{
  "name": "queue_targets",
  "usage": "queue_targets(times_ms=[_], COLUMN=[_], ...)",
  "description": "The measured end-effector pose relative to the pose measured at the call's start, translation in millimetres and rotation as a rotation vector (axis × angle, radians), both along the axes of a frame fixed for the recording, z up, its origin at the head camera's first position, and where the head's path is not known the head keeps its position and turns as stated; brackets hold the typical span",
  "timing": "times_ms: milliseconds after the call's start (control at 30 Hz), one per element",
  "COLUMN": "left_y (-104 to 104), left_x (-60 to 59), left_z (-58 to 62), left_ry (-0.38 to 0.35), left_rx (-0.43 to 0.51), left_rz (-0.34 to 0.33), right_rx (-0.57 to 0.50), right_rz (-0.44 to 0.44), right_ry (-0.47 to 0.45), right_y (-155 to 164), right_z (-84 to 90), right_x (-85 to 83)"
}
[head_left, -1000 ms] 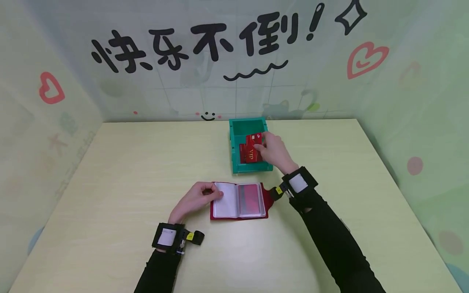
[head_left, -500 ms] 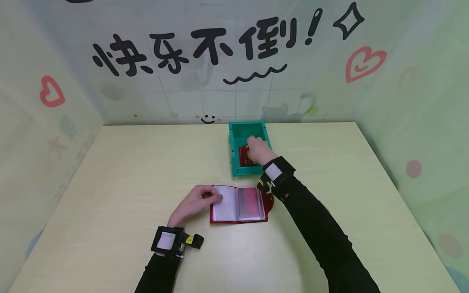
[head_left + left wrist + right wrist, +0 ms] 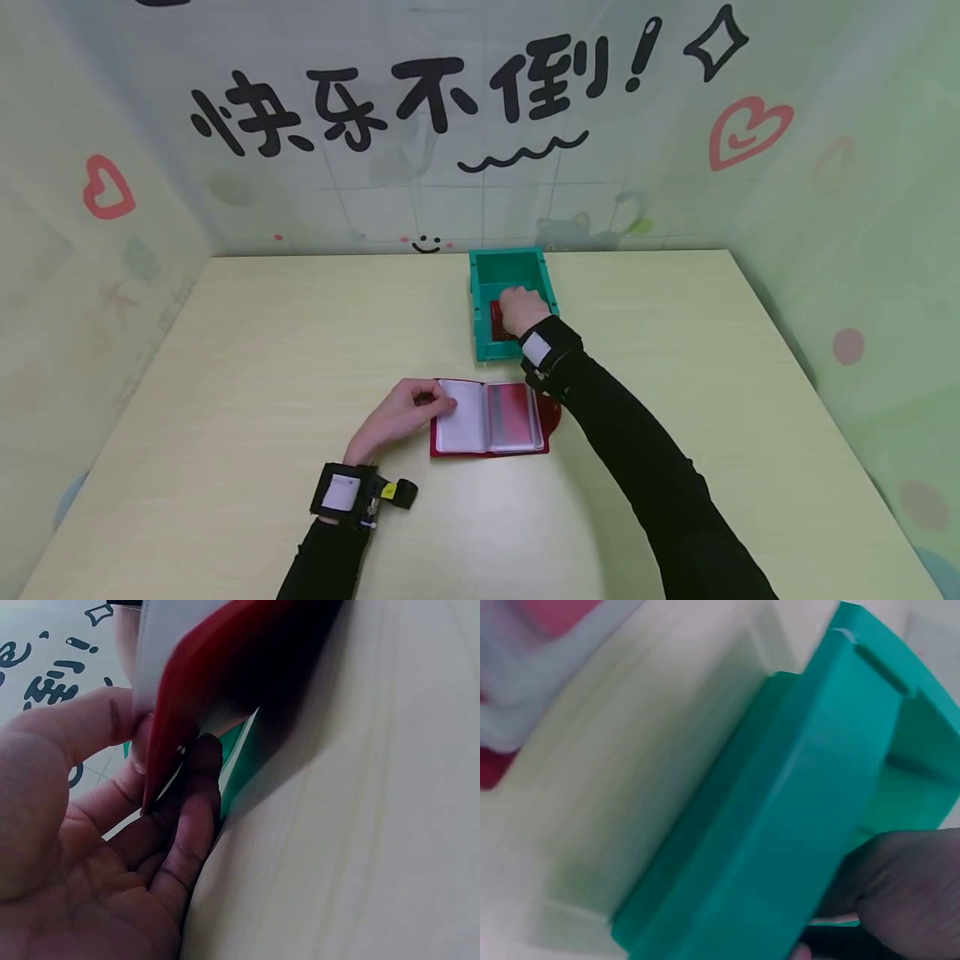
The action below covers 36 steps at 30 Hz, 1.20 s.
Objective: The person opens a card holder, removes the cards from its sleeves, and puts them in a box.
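Observation:
An open card holder [image 3: 461, 417] with a red cover and clear sleeves lies on the table; a pink card [image 3: 513, 414] shows in its right-hand sleeve. My left hand [image 3: 408, 407] pinches the holder's left edge, thumb on the white page; in the left wrist view, fingers [image 3: 196, 825] lie behind the red cover [image 3: 202, 667]. Beyond the holder stands a teal box [image 3: 517, 351] with red cards [image 3: 498, 323] in it. My right hand [image 3: 522, 311] reaches down into this box over the cards. Its fingertips are hidden in both views, so its grip does not show.
The pale wooden table [image 3: 247, 400] reaches back to a printed backdrop [image 3: 337, 200]. Similar panels stand at both sides. The box's near wall [image 3: 735, 855] rises between the right hand and the card holder.
My right hand has moved left and deeper into the box from the right edge of a red VIP card, now covering most of the cards. The left hand keeps its place on the holder.

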<state>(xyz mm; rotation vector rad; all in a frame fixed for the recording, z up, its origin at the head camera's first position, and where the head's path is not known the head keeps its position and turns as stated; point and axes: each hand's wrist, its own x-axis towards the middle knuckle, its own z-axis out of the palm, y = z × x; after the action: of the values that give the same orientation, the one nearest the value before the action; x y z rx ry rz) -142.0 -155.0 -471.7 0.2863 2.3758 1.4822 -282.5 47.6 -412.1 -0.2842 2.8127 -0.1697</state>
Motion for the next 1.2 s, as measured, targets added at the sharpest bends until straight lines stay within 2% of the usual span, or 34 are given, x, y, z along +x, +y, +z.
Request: queue_targets(times_ms=[133,233,367,500,567,667,800,933,1067,1200], left_y=[1,1,1,1,1,0,1,2,4,5], left_x=[-1.4,-2.0,-2.0,-1.6,-1.3,-1.1,-1.2,-1.0,-0.8,-1.4], left_z=[-2.6,-3.3,-2.0,1.1,2.0,1.6,-0.2,0.2,0.6,-0.1], left_ry=[0.004,0.007,0.011,0.015,0.016,0.021,0.034,0.024,0.015,0.034], left_rx=[-0.005,-0.014,-0.027,-0.029,-0.023,-0.016,0.012,0.032,0.035,0.043], left_rz=[0.005,0.008,0.008,0.017,0.027,0.033,0.030,0.032,0.023,0.008], right_rx=[0.033,0.003,-0.097,-0.225,-0.294,-0.399,-0.523,-0.579,-0.571,-0.546], right_rz=[0.045,0.065,0.092,0.109,0.121,0.146,0.174,0.196,0.161,0.121], right_ry=[0.057,0.068,0.078,0.159,0.213,0.261,0.221,0.133,0.119,0.161], right_y=[-1,2,10,17,20,23,31,38,47,56], right_z=[-5.6,-8.0,-4.5,4.8,11.0,18.3,17.8,3.5,-17.8,-36.0], right_x=[0.0,-1.0,3.1,14.6,25.0,49.1,89.3,120.1,134.2,137.3])
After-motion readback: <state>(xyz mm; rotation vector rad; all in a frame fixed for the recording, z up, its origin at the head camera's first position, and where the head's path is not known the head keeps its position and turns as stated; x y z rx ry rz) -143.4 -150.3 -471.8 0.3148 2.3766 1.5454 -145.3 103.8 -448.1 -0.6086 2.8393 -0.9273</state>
